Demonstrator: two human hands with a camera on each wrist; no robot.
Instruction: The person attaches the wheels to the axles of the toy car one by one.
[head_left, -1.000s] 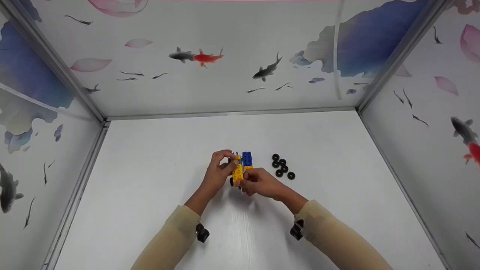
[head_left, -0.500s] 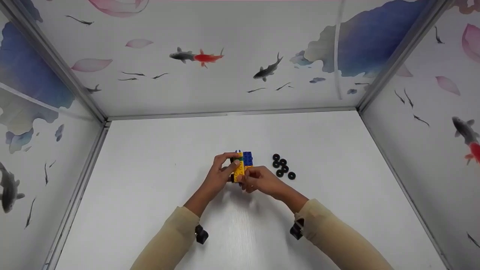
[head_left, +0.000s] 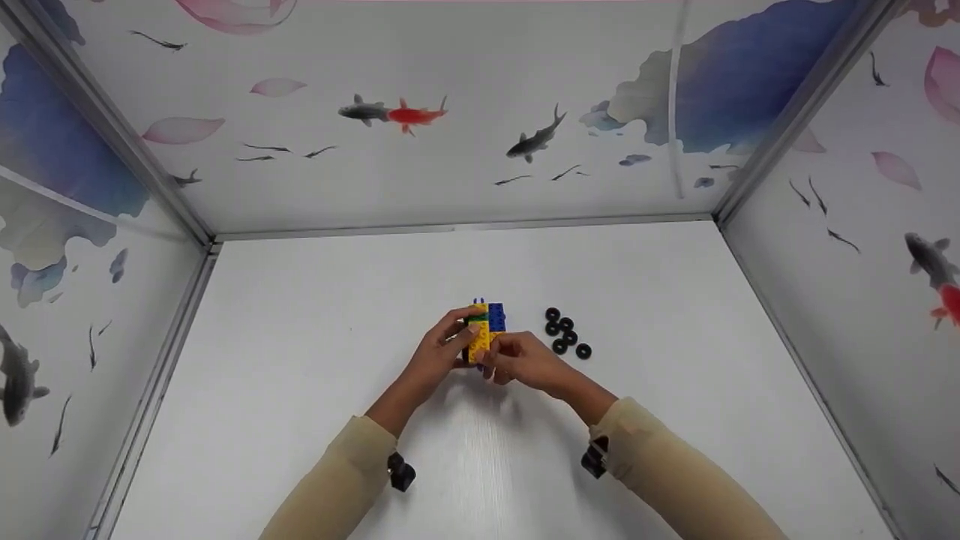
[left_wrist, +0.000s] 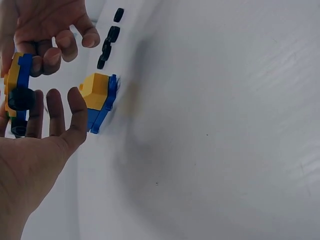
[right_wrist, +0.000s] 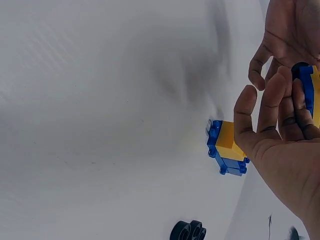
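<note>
A block-built toy car (head_left: 478, 343) with yellow bricks, a green strip and a blue base is held between both hands. My left hand (head_left: 436, 349) grips its left side, thumb on the studded top. My right hand (head_left: 531, 365) pinches its near end. Two black wheels (left_wrist: 21, 99) sit on one side of the blue base in the left wrist view. Fingers partly hide its right side. Just beyond the right hand, a second blue-and-yellow block vehicle (head_left: 496, 316) stands on the table; no wheels show on it in the wrist views (right_wrist: 227, 141).
Several loose black wheels (head_left: 566, 337) lie in a cluster right of the second vehicle. White panels printed with fish surround the white table (head_left: 300, 315) at the back and both sides. Small black cameras (head_left: 401, 472) hang at the wrists.
The held toy car has shifted slightly right and turned, so its left-side wheels show less in the head view. The left hand moved with it; the right hand stayed nearly in place.
</note>
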